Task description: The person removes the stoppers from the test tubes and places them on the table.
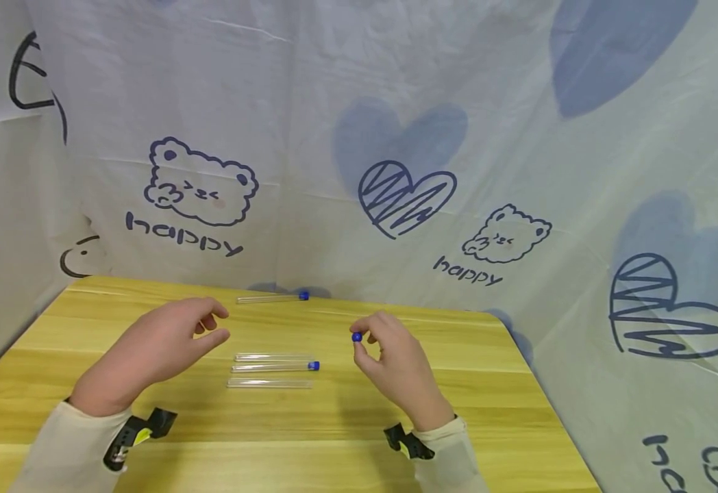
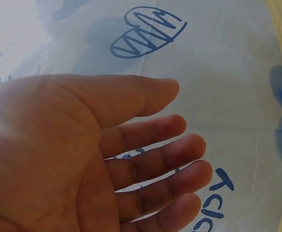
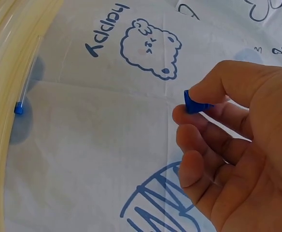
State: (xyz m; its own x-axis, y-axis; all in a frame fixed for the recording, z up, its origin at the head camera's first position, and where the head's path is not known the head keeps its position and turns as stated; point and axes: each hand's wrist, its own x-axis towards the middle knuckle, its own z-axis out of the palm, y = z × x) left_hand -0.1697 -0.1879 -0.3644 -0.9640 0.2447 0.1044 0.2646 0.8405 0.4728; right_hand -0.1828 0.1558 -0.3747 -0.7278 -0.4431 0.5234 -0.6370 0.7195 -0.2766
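While the left hand (image 1: 170, 339) hovers loose-fingered and empty, I see the right hand (image 1: 398, 363) pinching a blue cap (image 1: 357, 337) above the table (image 1: 494, 404).

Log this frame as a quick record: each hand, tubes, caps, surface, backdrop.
right_hand: right hand pinches a loose blue cap
left_hand: left hand holds nothing
middle_group: three clear tubes lying side by side; centre tube has its cap on, back tube and front tube uncapped
far_tube: far tube, near the table's back edge, capped blue
caps_in_view: three; two on tubes, one in hand
surface: yellow wood-grain table
backdrop: pale cloth printed with hearts and bears
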